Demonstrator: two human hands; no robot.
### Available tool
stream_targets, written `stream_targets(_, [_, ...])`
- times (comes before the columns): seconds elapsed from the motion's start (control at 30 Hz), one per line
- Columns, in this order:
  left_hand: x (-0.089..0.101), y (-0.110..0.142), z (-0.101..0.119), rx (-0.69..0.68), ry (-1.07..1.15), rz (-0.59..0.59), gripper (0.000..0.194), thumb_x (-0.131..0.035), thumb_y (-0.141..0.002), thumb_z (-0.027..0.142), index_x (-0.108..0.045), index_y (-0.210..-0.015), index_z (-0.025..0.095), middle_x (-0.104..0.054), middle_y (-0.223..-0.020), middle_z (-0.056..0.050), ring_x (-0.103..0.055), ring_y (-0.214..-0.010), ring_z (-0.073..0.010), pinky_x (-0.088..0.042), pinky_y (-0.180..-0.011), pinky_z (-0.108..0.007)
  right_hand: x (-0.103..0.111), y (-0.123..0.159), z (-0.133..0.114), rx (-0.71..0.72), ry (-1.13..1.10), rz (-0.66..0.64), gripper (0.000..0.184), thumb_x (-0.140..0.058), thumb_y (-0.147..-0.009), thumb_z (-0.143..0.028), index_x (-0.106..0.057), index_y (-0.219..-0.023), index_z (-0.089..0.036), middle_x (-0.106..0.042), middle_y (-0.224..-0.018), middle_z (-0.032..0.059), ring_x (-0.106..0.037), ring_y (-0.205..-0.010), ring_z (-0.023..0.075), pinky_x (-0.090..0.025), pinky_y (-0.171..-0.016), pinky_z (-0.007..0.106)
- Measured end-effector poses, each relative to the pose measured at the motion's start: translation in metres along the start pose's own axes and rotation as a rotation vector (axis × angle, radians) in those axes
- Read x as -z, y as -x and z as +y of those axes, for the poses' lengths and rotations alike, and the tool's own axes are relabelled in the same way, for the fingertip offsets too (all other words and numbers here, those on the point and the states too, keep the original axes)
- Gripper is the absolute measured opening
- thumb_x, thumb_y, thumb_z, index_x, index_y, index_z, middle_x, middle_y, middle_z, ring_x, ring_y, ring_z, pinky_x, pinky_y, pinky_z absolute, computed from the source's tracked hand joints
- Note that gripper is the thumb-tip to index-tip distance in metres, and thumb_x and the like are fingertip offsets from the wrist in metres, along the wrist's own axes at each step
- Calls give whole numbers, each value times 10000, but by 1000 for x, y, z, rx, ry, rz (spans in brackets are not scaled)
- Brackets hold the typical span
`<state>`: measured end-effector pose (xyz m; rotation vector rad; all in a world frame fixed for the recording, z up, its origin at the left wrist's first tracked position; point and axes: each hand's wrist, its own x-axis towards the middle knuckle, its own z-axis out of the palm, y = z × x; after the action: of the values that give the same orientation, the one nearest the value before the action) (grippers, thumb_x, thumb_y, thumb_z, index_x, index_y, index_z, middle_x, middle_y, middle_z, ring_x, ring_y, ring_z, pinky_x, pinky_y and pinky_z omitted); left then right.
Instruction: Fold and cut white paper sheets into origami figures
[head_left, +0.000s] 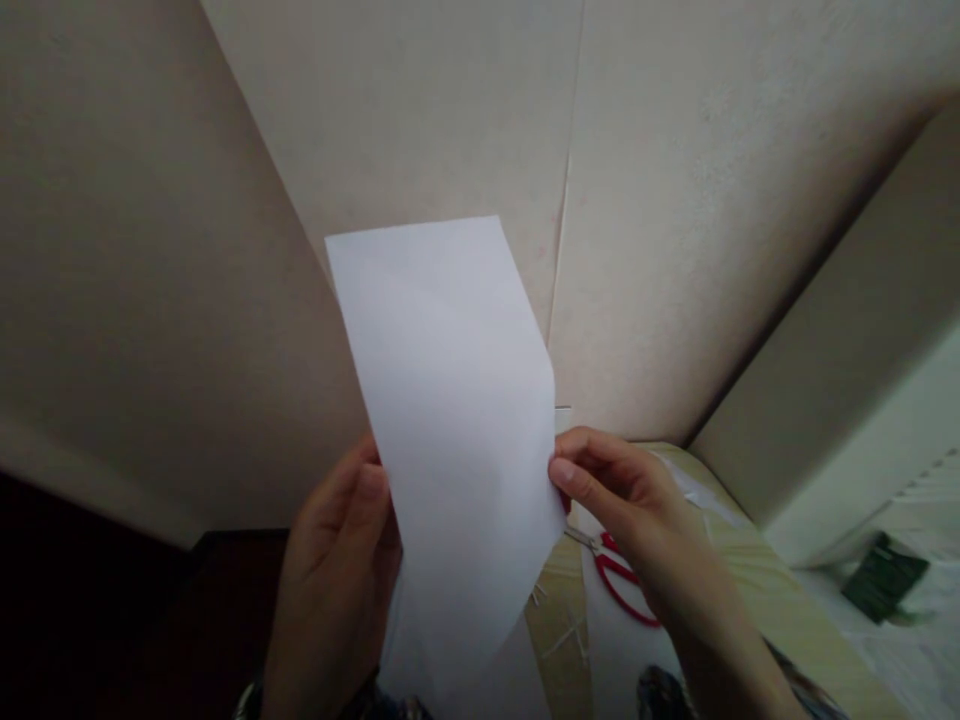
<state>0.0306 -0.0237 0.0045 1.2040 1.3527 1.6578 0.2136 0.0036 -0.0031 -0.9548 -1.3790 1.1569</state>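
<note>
A long sheet of white paper (pixel 450 400) is held up between my two hands, its top edge tilted away toward the wall. My left hand (pixel 345 560) pinches the sheet's left edge, with the thumb in front and the other fingers partly hidden behind. On the right edge, my right hand (pixel 622 490) grips the paper between thumb and fingers. The paper bends slightly near that hand. Below my right hand lies a pair of scissors (pixel 622 590) with red handles, partly covered by the hand and wrist.
A table with a yellowish cover (pixel 757 590) stands below. Several thin white sticks (pixel 566 635) lie on it, beside more white paper (pixel 611 660). A pale wall (pixel 450 110) rises close ahead. To the right are a light panel (pixel 847 350) and a dark green object (pixel 885 578).
</note>
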Motion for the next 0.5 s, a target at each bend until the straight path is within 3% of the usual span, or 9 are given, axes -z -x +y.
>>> stream_targets(0.07, [1, -1, 0, 30, 35, -36, 207, -689, -822, 449, -743, -863, 254, -670, -615, 34, -610, -527, -118, -491, -466, -177, -3, 1, 3, 39, 85, 22, 117, -640, -810, -236, -658, -922, -207, -686, -840, 34, -629, -761, 181, -510, -651, 300])
stream_targets(0.17, [2, -1, -1, 33, 20, -73, 98, -733, -800, 350, -746, -791, 254, -653, -589, 55, -581, -505, -94, -447, -430, -140, -9, 6, 6, 135, 240, 83, 390, -639, -813, -184, -550, -1190, -230, -647, -1169, 102, -618, -1014, 244, -540, -796, 396])
stream_targets(0.33, [-5, 1, 1, -44, -32, -43, 99, -728, -774, 271, -734, -682, 235, -684, -573, 47, -612, -489, -111, -488, -442, -157, -13, 17, 3, 190, 301, 54, 506, -623, -884, -264, -429, -1352, -259, -531, -1384, 115, -517, -1235, 273, -508, -947, 453])
stream_targets(0.5, [-7, 5, 6, -122, -43, -104, 142, -728, -730, 188, -757, -627, 282, -747, -644, 51, -693, -633, -147, -557, -603, -187, -18, 23, 4, 214, 185, -76, 729, -699, -841, -371, -315, -1458, -315, -361, -1556, 67, -407, -1369, 288, -451, -1048, 461])
